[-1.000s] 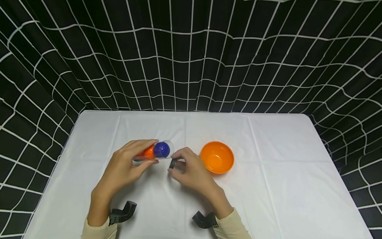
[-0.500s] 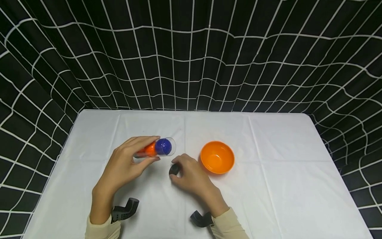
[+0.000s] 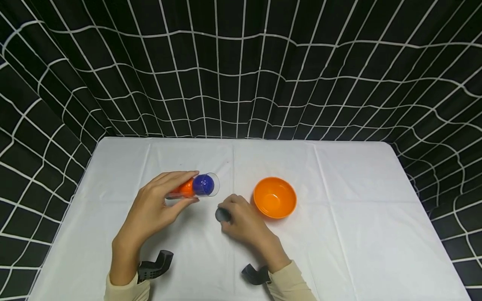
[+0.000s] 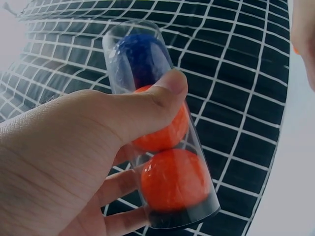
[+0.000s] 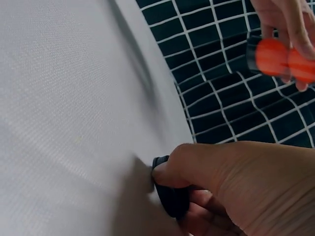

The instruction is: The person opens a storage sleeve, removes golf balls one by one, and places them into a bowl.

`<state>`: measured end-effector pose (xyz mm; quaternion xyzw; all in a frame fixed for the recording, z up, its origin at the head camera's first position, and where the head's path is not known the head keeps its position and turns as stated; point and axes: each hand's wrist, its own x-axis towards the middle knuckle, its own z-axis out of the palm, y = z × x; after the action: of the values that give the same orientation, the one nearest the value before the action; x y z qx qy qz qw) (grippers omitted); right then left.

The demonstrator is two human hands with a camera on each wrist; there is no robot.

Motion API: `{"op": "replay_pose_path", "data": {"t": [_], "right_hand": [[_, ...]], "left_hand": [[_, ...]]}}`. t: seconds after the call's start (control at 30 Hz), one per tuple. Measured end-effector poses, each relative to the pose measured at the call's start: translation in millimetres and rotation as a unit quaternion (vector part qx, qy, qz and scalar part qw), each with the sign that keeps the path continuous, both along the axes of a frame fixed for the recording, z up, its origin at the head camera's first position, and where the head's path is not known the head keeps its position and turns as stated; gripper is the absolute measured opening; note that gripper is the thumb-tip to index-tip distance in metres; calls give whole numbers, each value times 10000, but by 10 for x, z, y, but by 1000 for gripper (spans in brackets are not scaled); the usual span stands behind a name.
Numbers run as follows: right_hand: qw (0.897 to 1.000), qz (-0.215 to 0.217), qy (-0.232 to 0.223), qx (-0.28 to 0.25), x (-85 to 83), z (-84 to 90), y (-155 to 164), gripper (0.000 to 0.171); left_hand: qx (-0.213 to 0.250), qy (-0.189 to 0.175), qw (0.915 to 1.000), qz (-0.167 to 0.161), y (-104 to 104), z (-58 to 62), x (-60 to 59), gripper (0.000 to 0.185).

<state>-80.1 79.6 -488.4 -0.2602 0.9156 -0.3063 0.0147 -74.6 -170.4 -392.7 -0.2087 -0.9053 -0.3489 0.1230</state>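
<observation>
My left hand [image 3: 148,211] grips a clear tube [image 4: 199,147] that lies tilted, its open end pointing right in the head view. Inside, a blue ball [image 3: 203,184] is nearest the open end. Behind it come two orange balls, the lower one [image 4: 174,179] beside the tube's black base [image 4: 182,215]. The thumb crosses the tube in the left wrist view. My right hand [image 3: 245,220] pinches a round black cap [image 3: 223,214] low over the white cloth. Whether the cap touches the cloth, I cannot tell.
An orange bowl [image 3: 275,198] stands just right of my right hand, its visible inside bare. White cloth [image 3: 361,217] covers the table. A black curtain with white grid lines [image 3: 241,75] surrounds its back and sides.
My right hand has drawn away from the tube's open end and lowered with the cap. The cap has turned so its round face shows. The tube has risen slightly in the head view.
</observation>
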Motion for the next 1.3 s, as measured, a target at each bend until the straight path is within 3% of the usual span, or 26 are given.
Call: {"op": "replay_pose_path", "data": {"t": [0.17,0.37,0.53,0.77,1.1,1.3], "right_hand": [[9998,78,-165,-112,10,63,17,41],[9914,28,-544,-1187,-39,307,128,39],[9725,-211,-463,-2271,-48,461,262,31],[9355,-131,-733,-3453,-28,522,345,37],[9106,145,-940,-4022,-23,509,316,44],[9062,121,-998,-4106,-29,485,303,45]], "left_hand": [[8,-115,9999,-22,25,-25,-3,59],[-183,-202,9996,-18,43,-47,-26,58],[-302,-113,9995,-9,66,-61,-40,59],[-418,99,9991,-19,134,-115,-54,56],[-832,873,9926,-126,208,-123,-69,49],[-1011,1184,9878,-51,244,-102,-56,49]]}}
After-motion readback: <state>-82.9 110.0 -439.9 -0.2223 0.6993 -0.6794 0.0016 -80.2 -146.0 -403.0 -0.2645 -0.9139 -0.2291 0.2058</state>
